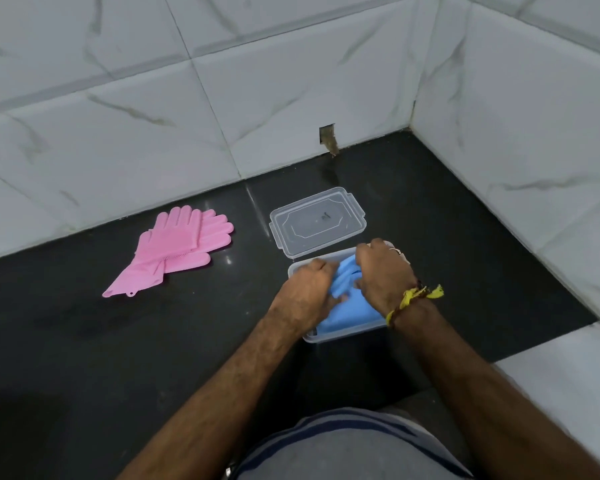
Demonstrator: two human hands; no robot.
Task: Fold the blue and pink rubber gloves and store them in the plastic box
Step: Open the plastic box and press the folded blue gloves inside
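Both hands, left hand (307, 287) and right hand (383, 271), clench the blue gloves (352, 303) down into the plastic box (310, 337) at frame centre; pink gloves (174, 249) lie flat well left, nearer the left hand.

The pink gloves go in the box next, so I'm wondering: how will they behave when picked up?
The pink gloves lie flat and limp on the dark counter, so they will probably flop and droop. They are stacked loosely, so one may slide off the other. The ribbed patch may help grip.
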